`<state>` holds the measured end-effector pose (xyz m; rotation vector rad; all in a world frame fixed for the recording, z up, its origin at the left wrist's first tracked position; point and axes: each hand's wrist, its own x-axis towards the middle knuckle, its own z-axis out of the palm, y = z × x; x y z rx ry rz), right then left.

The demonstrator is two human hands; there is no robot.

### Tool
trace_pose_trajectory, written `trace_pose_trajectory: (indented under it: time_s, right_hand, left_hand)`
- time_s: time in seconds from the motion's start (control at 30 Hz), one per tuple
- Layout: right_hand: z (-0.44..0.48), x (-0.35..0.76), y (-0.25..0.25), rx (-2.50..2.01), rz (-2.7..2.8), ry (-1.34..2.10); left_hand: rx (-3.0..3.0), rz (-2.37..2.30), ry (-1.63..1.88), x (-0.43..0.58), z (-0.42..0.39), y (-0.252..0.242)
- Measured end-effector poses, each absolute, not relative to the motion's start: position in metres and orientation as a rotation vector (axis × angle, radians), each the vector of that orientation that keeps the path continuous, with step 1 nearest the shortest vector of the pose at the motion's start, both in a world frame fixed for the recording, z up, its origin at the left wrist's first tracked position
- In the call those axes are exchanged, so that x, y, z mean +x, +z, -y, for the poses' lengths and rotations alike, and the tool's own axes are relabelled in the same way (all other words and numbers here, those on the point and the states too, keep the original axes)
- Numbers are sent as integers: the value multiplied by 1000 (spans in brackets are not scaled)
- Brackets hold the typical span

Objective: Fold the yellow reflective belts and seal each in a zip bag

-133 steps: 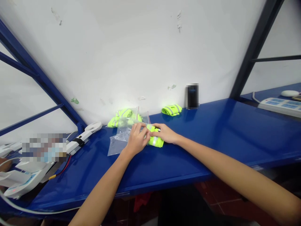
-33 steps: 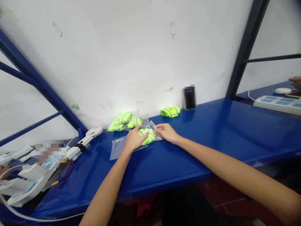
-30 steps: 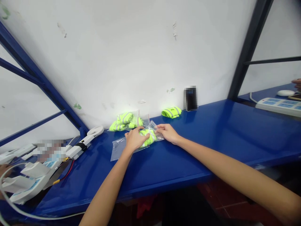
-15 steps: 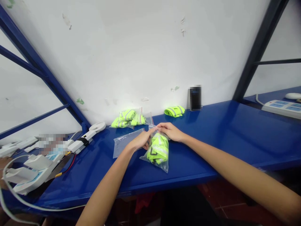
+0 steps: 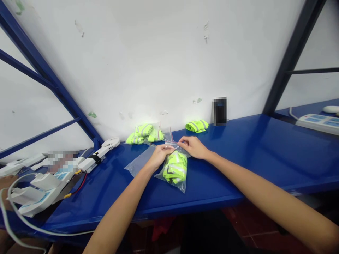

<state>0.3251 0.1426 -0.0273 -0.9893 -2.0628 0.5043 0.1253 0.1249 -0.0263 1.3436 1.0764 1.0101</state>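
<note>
A clear zip bag (image 5: 182, 186) lies on the blue table, its top end toward the wall. Inside it is a folded fluorescent yellow vest (image 5: 175, 166) with silver reflective strips. My left hand (image 5: 160, 155) pinches the bag's left side near the top. At the top right, my right hand (image 5: 194, 146) has its fingers closed on the bag's edge. A flat clear bag (image 5: 139, 160) lies to the left, partly beneath my left hand. Behind my hands, bagged yellow vests (image 5: 144, 133) rest against the wall. One folded vest (image 5: 196, 125) lies unbagged at the back.
On the left are a white handheld fan (image 5: 111, 143), a power strip (image 5: 39, 197) with plugs and a white cable (image 5: 60, 234). A dark, blurred-out upright object (image 5: 220, 112) leans on the wall. Another power strip (image 5: 317, 121) sits far right.
My hands have moved apart along the bag's top; the left slid slightly left. The bag with the vest shifted a little left, and the flat bag turned slightly.
</note>
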Motion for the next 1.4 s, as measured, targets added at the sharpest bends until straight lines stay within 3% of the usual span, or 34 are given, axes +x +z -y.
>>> trace_pose_trajectory:
  time_s: [0.2, 0.4, 0.63, 1.4]
  right_hand:
    - [-133, 323, -23, -841, 2111, 580]
    - [-135, 323, -23, -873, 2107, 691]
    - [-140, 325, -23, -840, 1941, 1201]
    - [-143, 324, -27, -822, 1870, 1280]
  left_hand:
    - [1236, -1139, 1137, 125, -128, -30]
    - [1680, -1238, 1210, 120, -135, -39]
    - [2066, -1181, 1067, 120, -130, -36]
    - [1996, -961, 1003, 126, -126, -40]
